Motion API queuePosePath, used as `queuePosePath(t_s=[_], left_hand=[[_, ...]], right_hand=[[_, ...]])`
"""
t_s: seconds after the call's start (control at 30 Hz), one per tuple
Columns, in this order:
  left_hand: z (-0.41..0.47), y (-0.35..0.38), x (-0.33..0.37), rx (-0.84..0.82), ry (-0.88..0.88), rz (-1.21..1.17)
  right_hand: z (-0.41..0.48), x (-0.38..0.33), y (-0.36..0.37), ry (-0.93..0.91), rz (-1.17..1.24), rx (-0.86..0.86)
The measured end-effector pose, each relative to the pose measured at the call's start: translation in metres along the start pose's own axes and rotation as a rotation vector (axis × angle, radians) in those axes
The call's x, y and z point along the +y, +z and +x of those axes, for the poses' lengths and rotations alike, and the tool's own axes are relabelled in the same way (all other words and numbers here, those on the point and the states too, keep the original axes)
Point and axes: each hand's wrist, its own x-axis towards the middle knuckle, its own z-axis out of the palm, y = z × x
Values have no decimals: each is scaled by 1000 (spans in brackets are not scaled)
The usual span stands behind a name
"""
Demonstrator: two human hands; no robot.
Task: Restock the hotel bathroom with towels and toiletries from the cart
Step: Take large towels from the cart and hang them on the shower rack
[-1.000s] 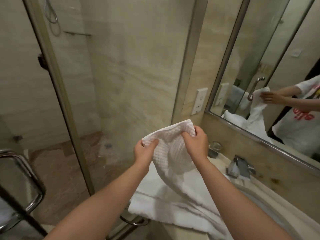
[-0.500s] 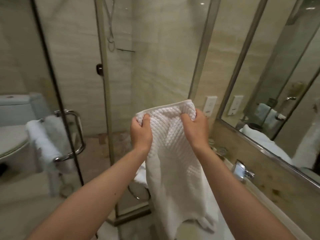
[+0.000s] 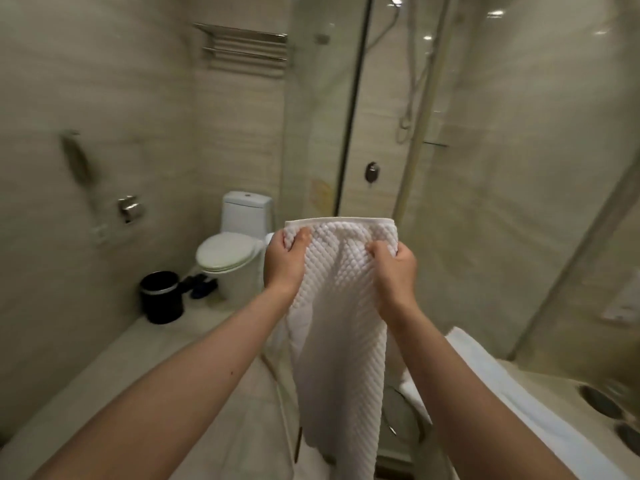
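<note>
Over on the left we have the black waste bin (image 3: 161, 296) and the toilet (image 3: 228, 251), both well clear of the action. Now our left hand (image 3: 285, 263) pinches one top corner of the white waffle-weave towel (image 3: 341, 306), thumb in front. Our right hand (image 3: 394, 268) grips the other corner, fingers curled into the cloth. The towel hangs lengthwise in the air between our forearms, in front of the shower glass (image 3: 318, 140), top hem stretched flat. We'd say we're squaring it up for hanging. The trick is a level, taut hem, letting the weight pull out creases, and minding the trailing end. Far right, a folded white towel (image 3: 502, 379) lies on the counter.
</note>
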Motion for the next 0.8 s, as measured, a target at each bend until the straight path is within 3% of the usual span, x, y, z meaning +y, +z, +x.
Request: queuePosePath(t_s=[0.2,0.8], left_hand=[[86,-75,-5,103,22,65],[389,-246,-13,44,151,343]], right_hand=[[16,9,113,-1,-5,-136],[137,53,432,-111,-111,-200]])
